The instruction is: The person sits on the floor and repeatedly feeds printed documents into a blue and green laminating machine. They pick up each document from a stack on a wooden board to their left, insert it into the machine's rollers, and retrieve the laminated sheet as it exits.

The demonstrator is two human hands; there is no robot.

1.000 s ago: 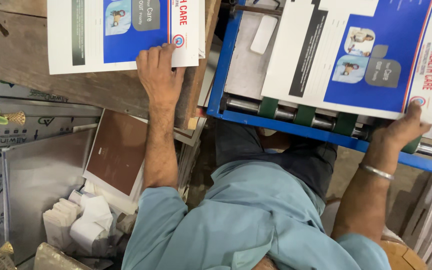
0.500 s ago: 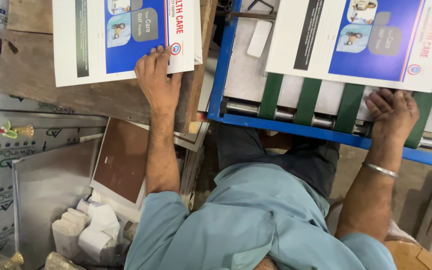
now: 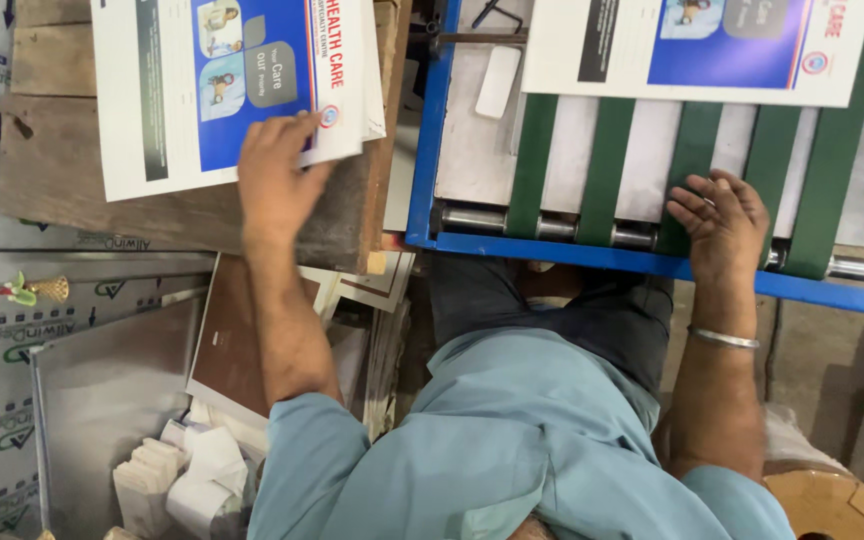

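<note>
Printed sheet [image 3: 697, 45] has moved up the belts, off right hand [image 3: 722, 225]

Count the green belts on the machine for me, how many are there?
4 that show. One green belt is nearest the blue frame's left side, the next beside it, a third above the right hand, the fourth farthest right. The printed sheet covers their tops.

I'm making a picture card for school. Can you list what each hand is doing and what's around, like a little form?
Left hand: flat on the corner of a white and blue printed sheet stack
Under the stack: worn wooden board
Right hand: resting on green belts of a blue-framed metal feed table
On the belts: another white and blue printed sheet, apart from the hand
Right wrist: silver bangle
</note>
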